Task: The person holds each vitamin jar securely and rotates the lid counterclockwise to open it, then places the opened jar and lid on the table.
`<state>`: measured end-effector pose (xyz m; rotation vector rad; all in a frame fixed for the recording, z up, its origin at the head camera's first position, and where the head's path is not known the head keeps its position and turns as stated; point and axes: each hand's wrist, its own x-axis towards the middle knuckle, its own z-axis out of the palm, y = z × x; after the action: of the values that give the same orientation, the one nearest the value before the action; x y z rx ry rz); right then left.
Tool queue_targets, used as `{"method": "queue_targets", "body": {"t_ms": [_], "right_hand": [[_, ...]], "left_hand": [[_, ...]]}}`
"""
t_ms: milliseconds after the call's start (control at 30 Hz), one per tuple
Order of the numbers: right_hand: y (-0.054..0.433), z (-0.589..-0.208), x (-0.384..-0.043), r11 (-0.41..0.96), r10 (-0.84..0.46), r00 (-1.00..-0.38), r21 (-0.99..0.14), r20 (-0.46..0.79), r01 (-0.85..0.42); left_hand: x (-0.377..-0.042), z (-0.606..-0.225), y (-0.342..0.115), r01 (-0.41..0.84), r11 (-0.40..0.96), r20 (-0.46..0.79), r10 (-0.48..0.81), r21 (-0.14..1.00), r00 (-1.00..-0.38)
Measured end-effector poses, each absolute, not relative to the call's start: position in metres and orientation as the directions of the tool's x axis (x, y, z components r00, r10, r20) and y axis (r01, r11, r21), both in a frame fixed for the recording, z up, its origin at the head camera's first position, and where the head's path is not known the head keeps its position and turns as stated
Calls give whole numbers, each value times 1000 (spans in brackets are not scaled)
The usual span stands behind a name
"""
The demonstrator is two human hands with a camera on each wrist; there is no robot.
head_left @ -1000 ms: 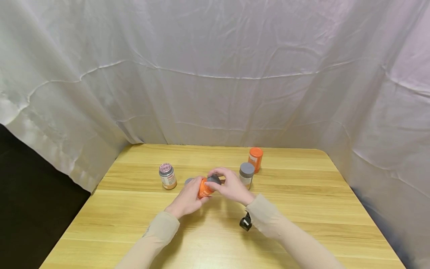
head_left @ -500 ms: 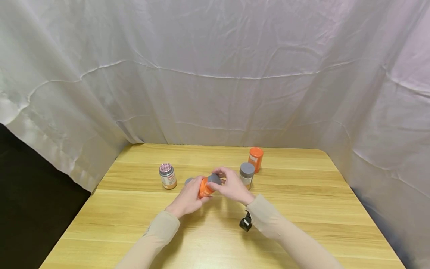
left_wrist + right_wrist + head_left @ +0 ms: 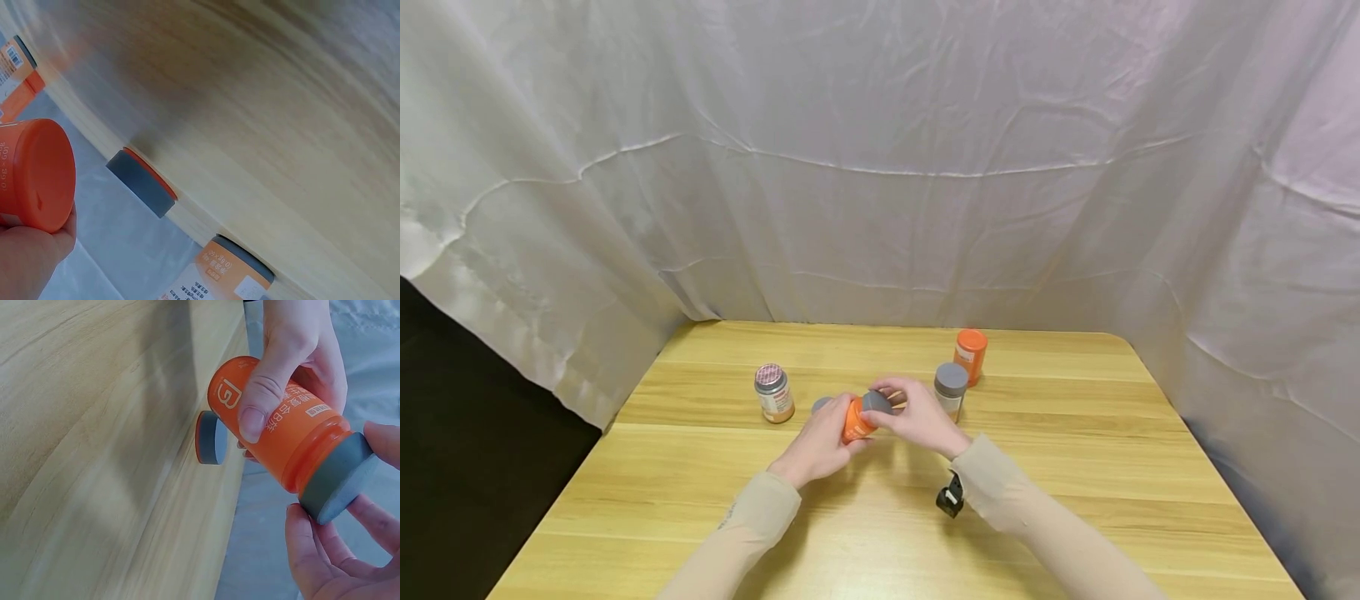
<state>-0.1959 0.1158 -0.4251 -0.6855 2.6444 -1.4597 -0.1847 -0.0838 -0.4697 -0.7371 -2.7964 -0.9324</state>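
My left hand (image 3: 818,442) grips an orange bottle (image 3: 284,425) around its body and holds it tilted above the table. On the bottle's mouth sits a grey lid (image 3: 340,478), pinched at its rim between the thumb and fingers of my right hand (image 3: 921,417). In the left wrist view, the bottle's round orange base (image 3: 49,175) faces the camera, with part of the left hand below it. A second grey lid (image 3: 211,437) with an orange edge lies on the table beyond the left hand, which partly covers it in the head view.
A jar with a patterned pinkish top (image 3: 773,393) stands left of the hands. On the right are a grey-lidded jar (image 3: 951,385) and, behind it, an orange container (image 3: 972,357). A grey curtain (image 3: 880,233) hangs behind the wooden table (image 3: 1112,433).
The right fingers and the pinched lid have shifted slightly at the bottle's mouth, and the lid's top looks lighter than one second ago. The left hand stays almost still.
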Motion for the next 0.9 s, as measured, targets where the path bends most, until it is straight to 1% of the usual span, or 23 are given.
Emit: {"method": "queue_targets", "body": {"t_ms": [300,700,900], "right_hand": [[116,-427,-195,454,-415,-885,-795,211,-403],[118,-426,-194,380,-470,-856,-825,217,-418],[118,-425,-194,350,-485,-851,-847,200,-399]], "left_hand": [[-184,-470,-84,482,697,257,410,531,-875],[-184,-472,-85,476,703,255,403,529,-879],[-184,-471,-86,469,699,246,401,541,-882]]}}
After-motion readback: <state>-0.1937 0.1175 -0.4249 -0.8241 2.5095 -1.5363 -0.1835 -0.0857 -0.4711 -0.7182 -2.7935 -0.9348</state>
